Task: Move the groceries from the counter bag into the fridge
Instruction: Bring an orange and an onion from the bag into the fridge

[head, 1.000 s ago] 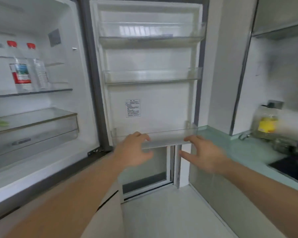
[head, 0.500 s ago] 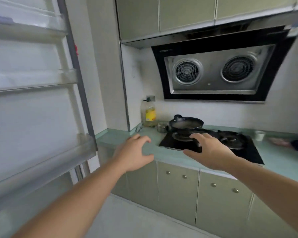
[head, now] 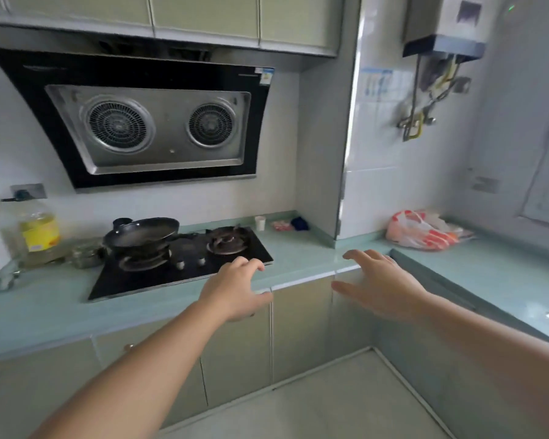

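Green desk [head: 298, 248] running round kitchen corner. Plastic grocery bag [head: 425, 231] lying on desk by far wall. Left hand [head: 235, 291] and right hand [head: 382, 285] reaching out, fingers loose, holding nothing. Black pan [head: 143, 231] sitting on stove [head: 184, 264].

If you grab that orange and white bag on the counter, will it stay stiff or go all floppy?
Probably floppy: the plastic bag looks thin and crumpled, slumped low on the counter. It would likely sag around whatever is inside. How heavy it is can't be told.
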`<control>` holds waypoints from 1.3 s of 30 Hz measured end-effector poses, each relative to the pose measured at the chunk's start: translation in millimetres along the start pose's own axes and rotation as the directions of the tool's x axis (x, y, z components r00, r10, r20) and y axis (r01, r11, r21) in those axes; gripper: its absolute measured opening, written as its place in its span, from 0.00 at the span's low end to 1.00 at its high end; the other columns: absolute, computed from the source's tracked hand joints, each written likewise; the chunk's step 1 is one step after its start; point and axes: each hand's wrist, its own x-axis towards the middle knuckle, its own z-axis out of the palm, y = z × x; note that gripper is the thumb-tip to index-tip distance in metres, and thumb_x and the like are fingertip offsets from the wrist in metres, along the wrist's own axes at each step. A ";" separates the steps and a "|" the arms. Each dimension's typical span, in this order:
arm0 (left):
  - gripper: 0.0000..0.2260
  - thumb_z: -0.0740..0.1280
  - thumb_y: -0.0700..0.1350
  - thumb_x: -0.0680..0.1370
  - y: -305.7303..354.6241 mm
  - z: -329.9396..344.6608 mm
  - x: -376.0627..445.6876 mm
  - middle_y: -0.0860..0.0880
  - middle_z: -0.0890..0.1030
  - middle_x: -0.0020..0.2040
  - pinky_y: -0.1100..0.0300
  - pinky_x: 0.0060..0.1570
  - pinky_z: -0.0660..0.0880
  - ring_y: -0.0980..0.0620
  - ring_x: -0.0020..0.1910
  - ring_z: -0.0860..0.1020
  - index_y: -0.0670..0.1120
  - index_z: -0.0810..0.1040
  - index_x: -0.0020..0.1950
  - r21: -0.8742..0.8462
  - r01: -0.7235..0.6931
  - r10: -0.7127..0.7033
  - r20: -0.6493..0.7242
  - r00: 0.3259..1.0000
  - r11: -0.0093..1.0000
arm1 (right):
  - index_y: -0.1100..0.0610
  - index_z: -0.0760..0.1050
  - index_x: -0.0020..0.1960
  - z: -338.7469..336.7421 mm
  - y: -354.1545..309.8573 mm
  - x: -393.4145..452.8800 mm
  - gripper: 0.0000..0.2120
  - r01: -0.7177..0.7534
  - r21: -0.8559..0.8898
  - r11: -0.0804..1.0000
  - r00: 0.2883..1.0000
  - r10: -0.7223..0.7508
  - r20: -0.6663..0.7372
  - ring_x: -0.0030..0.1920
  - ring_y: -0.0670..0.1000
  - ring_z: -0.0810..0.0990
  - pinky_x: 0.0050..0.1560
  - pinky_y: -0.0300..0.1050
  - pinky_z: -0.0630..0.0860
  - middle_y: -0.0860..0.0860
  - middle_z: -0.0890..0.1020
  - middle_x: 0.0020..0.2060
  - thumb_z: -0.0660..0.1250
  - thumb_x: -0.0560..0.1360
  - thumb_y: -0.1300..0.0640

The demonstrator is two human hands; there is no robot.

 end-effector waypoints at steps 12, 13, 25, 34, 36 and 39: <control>0.23 0.65 0.60 0.72 221.4 65.9 48.5 0.57 0.69 0.65 0.56 0.50 0.70 0.52 0.62 0.71 0.59 0.68 0.66 -0.018 -0.274 0.275 0.086 0.958 0.961 | 0.45 0.66 0.68 -53.6 208.1 -77.8 0.29 -0.317 0.057 0.947 0.943 0.321 -0.085 0.66 0.55 0.68 0.61 0.52 0.71 0.51 0.72 0.63 0.65 0.71 0.34; 0.23 0.65 0.60 0.72 234.0 71.3 51.5 0.57 0.69 0.65 0.56 0.50 0.69 0.52 0.62 0.71 0.59 0.68 0.66 -0.016 -0.295 0.295 0.100 0.950 0.955 | 0.44 0.65 0.69 -55.5 220.4 -81.8 0.30 -0.330 0.066 0.942 0.938 0.335 -0.085 0.66 0.55 0.68 0.62 0.52 0.71 0.51 0.72 0.64 0.65 0.71 0.34; 0.23 0.65 0.60 0.72 305.0 145.5 170.1 0.56 0.70 0.66 0.54 0.57 0.71 0.52 0.64 0.70 0.59 0.68 0.66 -0.077 -0.382 0.389 0.143 0.910 0.921 | 0.46 0.64 0.70 -45.0 326.0 -16.4 0.29 -0.410 0.075 0.909 0.903 0.416 -0.105 0.66 0.52 0.69 0.61 0.47 0.69 0.50 0.71 0.65 0.65 0.73 0.37; 0.24 0.64 0.60 0.72 314.7 203.4 329.6 0.55 0.71 0.66 0.54 0.57 0.69 0.52 0.65 0.70 0.57 0.67 0.67 -0.078 -0.499 0.505 0.157 0.849 0.863 | 0.46 0.66 0.69 -31.6 381.3 131.2 0.26 -0.467 0.054 0.883 0.875 0.470 -0.115 0.64 0.52 0.71 0.60 0.47 0.71 0.50 0.72 0.65 0.60 0.76 0.37; 0.24 0.64 0.60 0.72 317.4 209.2 354.0 0.55 0.72 0.65 0.54 0.56 0.70 0.51 0.63 0.71 0.57 0.68 0.66 -0.103 -0.489 0.499 0.145 0.854 0.866 | 0.47 0.65 0.70 -31.9 387.4 151.9 0.26 -0.464 0.044 0.885 0.877 0.466 -0.118 0.64 0.51 0.72 0.60 0.47 0.71 0.50 0.72 0.66 0.60 0.76 0.37; 0.23 0.64 0.60 0.72 324.7 222.2 393.5 0.55 0.72 0.65 0.54 0.54 0.71 0.52 0.62 0.72 0.57 0.69 0.65 -0.122 -0.473 0.487 0.152 0.860 0.873 | 0.47 0.64 0.71 -30.8 404.2 188.6 0.26 -0.448 0.015 0.894 0.887 0.447 -0.117 0.65 0.51 0.71 0.63 0.47 0.72 0.50 0.71 0.67 0.60 0.76 0.37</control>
